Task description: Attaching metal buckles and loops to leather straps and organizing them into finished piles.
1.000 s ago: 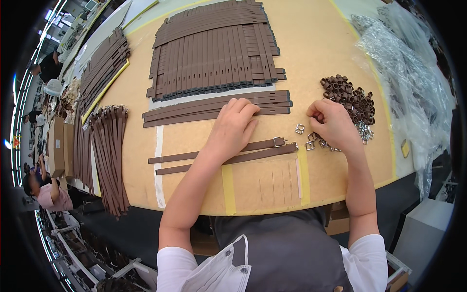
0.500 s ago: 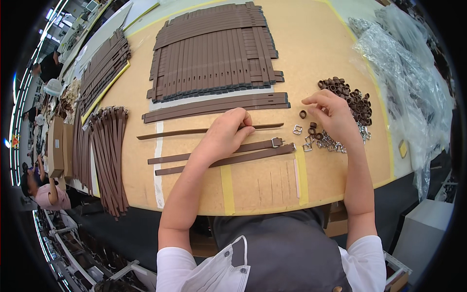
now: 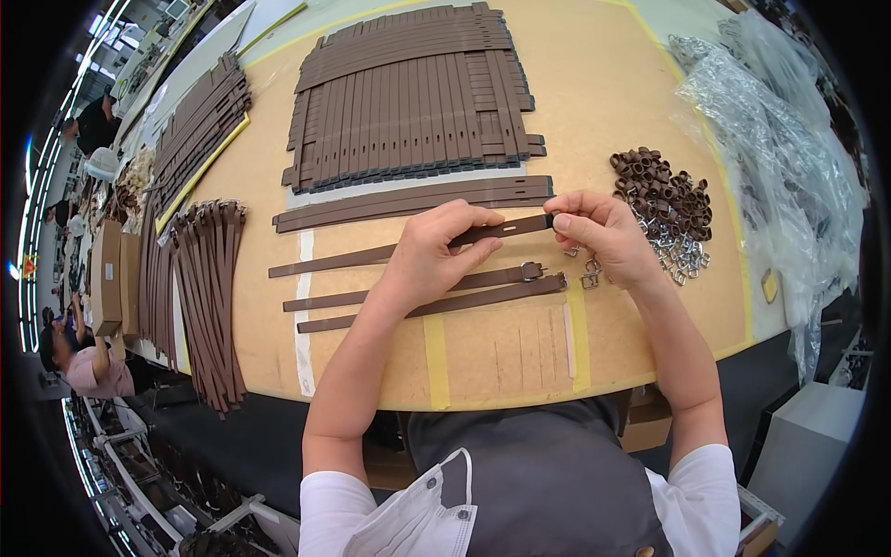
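A long brown strap (image 3: 522, 226) with a slot near its dark end lies across the table between my hands. My left hand (image 3: 434, 255) is closed on it, thumb and fingers pinching it behind the slot. At the strap's dark tip, my right hand (image 3: 603, 237) is pinched shut; a small loop in those fingers cannot be made out. Nearer to me lie two straps (image 3: 501, 278) fitted with metal buckles. Beyond my hands rest several flat straps (image 3: 418, 200). Silver buckles (image 3: 679, 255) and brown loops (image 3: 664, 190) are heaped right of my right hand.
A large stack of brown straps (image 3: 399, 102) fills the far middle. Buckled straps (image 3: 212, 306) hang over the left edge beside more straps (image 3: 200, 130). Clear plastic wrap (image 3: 761, 121) lies at right, near a yellow block (image 3: 768, 284). Another person (image 3: 97, 371) is at far left.
My right hand has moved left from beside the loops to the strap's end. The strap's right end has lifted and turned its flat face up, showing the slot.
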A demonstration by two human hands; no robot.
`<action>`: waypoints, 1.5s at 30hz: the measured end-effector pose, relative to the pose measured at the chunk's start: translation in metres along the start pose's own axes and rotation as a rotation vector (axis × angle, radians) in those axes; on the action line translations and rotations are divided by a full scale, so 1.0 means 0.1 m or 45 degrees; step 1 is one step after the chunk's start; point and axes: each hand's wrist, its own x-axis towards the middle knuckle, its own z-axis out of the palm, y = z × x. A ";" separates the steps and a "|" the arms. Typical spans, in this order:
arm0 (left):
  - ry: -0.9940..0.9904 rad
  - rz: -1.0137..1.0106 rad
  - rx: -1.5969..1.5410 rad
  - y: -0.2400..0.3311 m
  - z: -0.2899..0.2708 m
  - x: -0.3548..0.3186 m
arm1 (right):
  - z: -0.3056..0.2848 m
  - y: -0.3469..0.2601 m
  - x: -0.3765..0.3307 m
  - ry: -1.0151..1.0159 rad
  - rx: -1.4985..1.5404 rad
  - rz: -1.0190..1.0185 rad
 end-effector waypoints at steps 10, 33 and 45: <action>-0.059 0.054 -0.098 0.02 0.15 -0.07 | 0.32 0.14 -0.04 -0.056 0.097 0.027; -0.048 0.010 0.027 -0.01 0.09 -0.06 | -0.01 -0.14 -0.18 0.001 -1.498 -0.208; -0.187 -0.161 -0.206 0.14 0.03 -0.08 | -0.16 -0.17 -0.18 -0.438 -0.430 -0.129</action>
